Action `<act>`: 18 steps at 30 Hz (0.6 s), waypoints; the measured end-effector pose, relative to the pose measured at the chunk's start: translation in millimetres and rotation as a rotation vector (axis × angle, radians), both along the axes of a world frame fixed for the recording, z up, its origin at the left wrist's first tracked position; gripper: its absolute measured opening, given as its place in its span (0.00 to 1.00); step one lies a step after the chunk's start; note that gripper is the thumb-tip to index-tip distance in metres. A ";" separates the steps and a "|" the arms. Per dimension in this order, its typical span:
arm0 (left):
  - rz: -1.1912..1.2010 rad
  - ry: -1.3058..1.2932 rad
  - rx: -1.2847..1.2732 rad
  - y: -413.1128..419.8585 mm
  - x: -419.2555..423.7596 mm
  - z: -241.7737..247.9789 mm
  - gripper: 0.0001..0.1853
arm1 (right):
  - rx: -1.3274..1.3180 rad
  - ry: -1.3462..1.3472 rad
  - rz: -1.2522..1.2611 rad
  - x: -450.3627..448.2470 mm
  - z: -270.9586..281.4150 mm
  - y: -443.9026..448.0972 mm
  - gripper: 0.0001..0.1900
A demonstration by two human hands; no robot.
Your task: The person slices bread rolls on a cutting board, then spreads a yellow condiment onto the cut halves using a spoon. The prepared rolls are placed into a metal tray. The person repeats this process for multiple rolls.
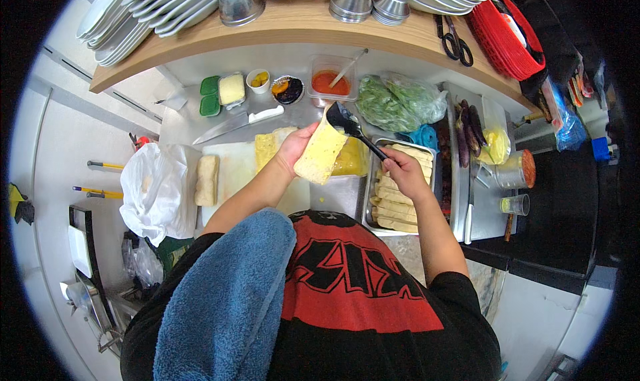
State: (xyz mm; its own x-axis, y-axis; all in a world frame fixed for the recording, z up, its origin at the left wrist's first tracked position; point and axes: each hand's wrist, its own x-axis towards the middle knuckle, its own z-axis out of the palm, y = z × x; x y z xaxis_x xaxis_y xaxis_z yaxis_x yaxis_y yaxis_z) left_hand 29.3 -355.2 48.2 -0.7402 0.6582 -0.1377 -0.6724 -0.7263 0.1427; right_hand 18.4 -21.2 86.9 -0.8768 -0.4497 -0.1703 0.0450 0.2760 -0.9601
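My left hand holds a flat piece of bread tilted, its upper face coated yellow. In my right hand is the handle of a black spoon-like utensil, whose head touches the bread's top end. Behind the bread, partly hidden, sits a container of yellow spread. More yellow-coated bread rests on a white cutting board, partly covered by my left hand. An uncoated bread roll lies at the board's left edge. Below my right hand, a metal tray carries several pieces of bread.
A chef's knife lies behind the board. Farther back are a tub of red sauce and bagged green leaves. Eggplants are at right, a white plastic bag at left. A wooden shelf overhangs the counter.
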 end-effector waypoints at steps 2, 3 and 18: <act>-0.007 -0.094 0.021 -6.0 3.7 -6.1 0.34 | -0.013 -0.014 -0.032 -1.5 -7.2 -1.9 0.17; -0.003 -0.087 0.038 -9.6 7.3 -9.3 0.34 | -0.019 -0.022 -0.049 -1.7 -7.3 -3.5 0.17; 0.249 -0.220 -0.068 -66.4 38.9 -41.0 0.31 | 0.886 0.232 0.202 19.3 -58.6 -79.2 0.22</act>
State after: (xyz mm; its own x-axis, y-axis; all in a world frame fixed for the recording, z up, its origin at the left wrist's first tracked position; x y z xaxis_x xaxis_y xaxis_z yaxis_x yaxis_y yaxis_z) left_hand 68.2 -421.6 7.2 -0.8248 0.4446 -0.3493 -0.4953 -0.8661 0.0672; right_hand 37.7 -100.4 28.4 -0.8513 -0.3866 -0.3546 -0.2493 0.8929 -0.3750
